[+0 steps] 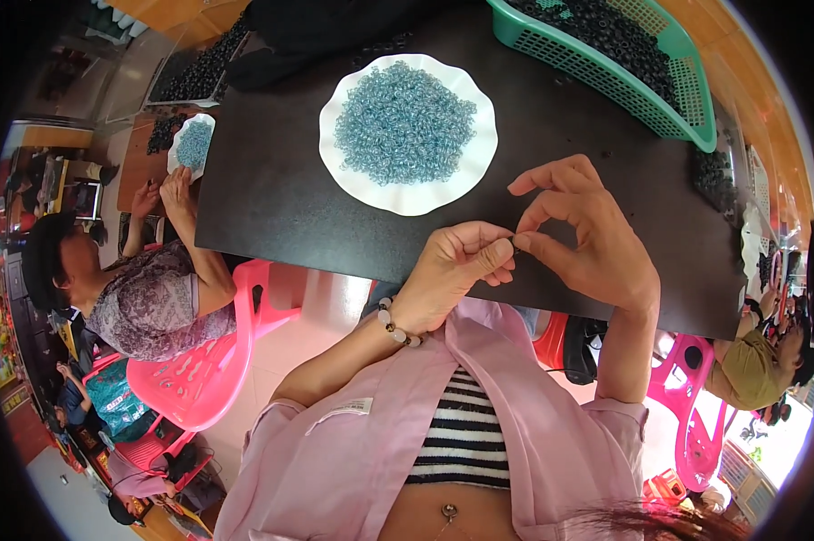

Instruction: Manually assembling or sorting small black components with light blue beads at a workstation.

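Note:
My left hand (465, 257), with a bead bracelet on its wrist, is closed in a pinch near the table's front edge. Against its fingertips, my right hand (583, 230) pinches with thumb and forefinger, its other fingers raised and curved. A tiny dark piece (514, 241) shows between the two hands; its kind is too small to tell, and the fingers cover most of it. Beyond my left hand stands a white scalloped plate (418, 200), heaped with small clear bluish rings (402, 126).
A green plastic basket (596, 63) of black ring-shaped parts (614, 41) stands on the dark table (271, 171) at the far right. Black cloth (308, 32) lies at the far left. Another person (159, 298) works at left beside a smaller plate (174, 155), near a pink chair (199, 379).

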`<state>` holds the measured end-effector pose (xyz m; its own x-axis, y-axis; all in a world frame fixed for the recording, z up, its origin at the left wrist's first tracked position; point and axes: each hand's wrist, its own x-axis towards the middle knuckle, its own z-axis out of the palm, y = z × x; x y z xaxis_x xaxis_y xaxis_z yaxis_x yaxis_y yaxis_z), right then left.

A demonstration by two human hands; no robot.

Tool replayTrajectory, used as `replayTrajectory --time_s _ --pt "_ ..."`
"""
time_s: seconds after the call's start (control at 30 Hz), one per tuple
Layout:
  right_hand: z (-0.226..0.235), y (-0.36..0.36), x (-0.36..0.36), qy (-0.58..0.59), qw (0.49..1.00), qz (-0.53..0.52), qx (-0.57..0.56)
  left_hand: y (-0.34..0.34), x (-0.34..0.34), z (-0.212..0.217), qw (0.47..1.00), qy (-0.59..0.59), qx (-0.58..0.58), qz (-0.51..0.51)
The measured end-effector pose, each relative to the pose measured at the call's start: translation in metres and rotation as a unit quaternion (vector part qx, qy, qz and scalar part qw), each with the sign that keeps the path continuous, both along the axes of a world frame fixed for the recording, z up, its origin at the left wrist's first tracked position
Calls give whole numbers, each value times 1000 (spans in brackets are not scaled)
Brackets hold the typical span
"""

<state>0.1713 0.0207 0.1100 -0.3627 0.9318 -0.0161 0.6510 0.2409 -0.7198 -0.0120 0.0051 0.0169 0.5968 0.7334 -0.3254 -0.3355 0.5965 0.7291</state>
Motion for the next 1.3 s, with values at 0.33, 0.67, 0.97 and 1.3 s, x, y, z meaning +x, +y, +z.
replayTrajectory --time_s 0.33,0.67,0.97,1.3 --pt "-17 2 14 163 978 -117 -66 2 -4 -2 997 -42 -59 -13" --pt "-50 31 100 -106 931 -344 52 4 0 1 994 -50 -93 6" --pt "-71 40 107 -80 941 -319 78 5 1 2 993 -50 -107 11" --pt "-71 2 102 340 855 -391 -18 10 6 6 991 -48 -122 -9"
